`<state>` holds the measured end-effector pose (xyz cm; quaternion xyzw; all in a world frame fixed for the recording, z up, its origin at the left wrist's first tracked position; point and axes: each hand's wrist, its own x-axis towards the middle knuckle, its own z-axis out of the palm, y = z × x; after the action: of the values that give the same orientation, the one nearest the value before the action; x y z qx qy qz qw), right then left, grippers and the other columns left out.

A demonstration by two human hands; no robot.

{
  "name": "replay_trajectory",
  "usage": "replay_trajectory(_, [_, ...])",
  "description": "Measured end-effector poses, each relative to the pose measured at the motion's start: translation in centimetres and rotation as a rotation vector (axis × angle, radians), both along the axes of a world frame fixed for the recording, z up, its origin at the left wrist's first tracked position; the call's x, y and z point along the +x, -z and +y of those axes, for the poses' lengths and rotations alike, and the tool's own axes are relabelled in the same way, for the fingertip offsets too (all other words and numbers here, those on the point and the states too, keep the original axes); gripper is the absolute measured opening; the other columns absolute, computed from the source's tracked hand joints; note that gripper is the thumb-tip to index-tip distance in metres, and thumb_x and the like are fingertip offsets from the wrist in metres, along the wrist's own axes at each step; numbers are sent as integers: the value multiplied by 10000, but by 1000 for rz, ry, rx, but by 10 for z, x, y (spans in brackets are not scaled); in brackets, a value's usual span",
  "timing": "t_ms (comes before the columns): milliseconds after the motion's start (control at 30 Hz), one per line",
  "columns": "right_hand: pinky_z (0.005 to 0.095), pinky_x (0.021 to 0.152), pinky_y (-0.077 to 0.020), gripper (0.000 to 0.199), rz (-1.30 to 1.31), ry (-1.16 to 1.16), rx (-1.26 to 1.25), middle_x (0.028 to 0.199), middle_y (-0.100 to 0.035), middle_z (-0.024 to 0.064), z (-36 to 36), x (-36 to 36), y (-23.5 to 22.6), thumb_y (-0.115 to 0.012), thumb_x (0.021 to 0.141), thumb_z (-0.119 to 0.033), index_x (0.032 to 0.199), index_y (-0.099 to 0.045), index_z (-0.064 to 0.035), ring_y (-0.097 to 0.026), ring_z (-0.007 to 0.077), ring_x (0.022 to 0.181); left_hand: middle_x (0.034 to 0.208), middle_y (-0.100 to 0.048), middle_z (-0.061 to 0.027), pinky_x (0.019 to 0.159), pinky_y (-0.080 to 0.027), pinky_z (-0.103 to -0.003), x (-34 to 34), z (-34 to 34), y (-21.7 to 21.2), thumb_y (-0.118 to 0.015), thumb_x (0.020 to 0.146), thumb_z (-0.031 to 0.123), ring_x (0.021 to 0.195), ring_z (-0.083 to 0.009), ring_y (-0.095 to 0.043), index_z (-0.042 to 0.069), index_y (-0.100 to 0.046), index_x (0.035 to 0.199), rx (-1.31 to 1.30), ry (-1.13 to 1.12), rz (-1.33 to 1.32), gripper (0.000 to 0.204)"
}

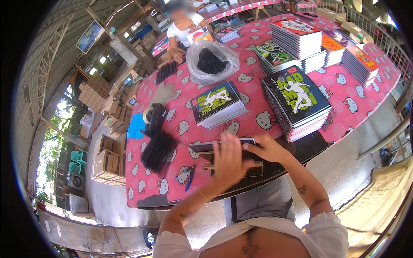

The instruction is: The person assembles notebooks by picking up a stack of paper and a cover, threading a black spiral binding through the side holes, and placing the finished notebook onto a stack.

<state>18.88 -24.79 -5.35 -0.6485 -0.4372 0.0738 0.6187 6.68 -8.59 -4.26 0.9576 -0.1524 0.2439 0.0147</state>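
At the table's near edge a dark-covered notebook (202,147) stands with its edge up in a low brown stand with a thin metal frame (258,168). My right hand (269,148) grips the notebook's right end, thumb on the near side. In front of it, my left hand (230,161) is raised with fingers stretched out and slightly blurred, hiding part of the notebook and stand. Beyond lie a small stack of spiral notebooks (219,105) and a taller stack of black-covered spiral notebooks (297,103). Left of my left hand sits a bundle of black spiral binding coils (158,152).
A blue pen or cutter (189,179), a black tape dispenser (155,120) and a blue pad (136,127) lie at left. A clear plastic bag (198,71) holds black material. More notebook stacks (297,36) stand far right. Across the table (180,127) a co-worker (183,30) handles coils.
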Motion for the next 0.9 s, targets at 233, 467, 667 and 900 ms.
replay_trajectory(233, [414, 701, -524, 205, -30, 10, -5, 890, -691, 246, -1, -4, -13, -668, 968, -139, 1094, -690, 20, -664, 420, 774, 1602, -291, -364, 1208, -109, -679, -8, -5, 14, -374, 1049, 559, 1540, -477, -233, -144, -306, 1527, -26, 60, -39, 853])
replay_trajectory(467, [432, 678, -496, 185, -56, 33, -12, 857, -667, 246, 0, -4, -14, -674, 964, -137, 1073, -677, 12, -630, 423, 747, 1620, -289, -338, 1224, -124, -633, -15, -5, 19, -390, 1057, 543, 1534, -482, -247, -114, -289, 1554, -35, 97, -1, 830])
replay_trajectory(667, [405, 667, -511, 206, -115, 83, -141, 826, -688, 213, -20, -12, -53, -709, 933, -110, 1105, -699, 5, -662, 358, 704, 1100, -743, -81, 1174, -281, -518, 30, 10, -63, -639, 999, 188, 1027, -263, -699, 65, -694, 1184, -291, 40, -90, 229])
replay_trajectory(900, [319, 692, -562, 176, -44, 40, -85, 826, -748, 143, -35, 16, -67, -742, 896, -73, 1054, -764, 1, -719, 154, 732, 936, -749, -52, 1165, -289, -483, 35, 13, -53, -707, 955, 204, 883, -245, -710, 84, -712, 1025, -363, 174, -127, 139])
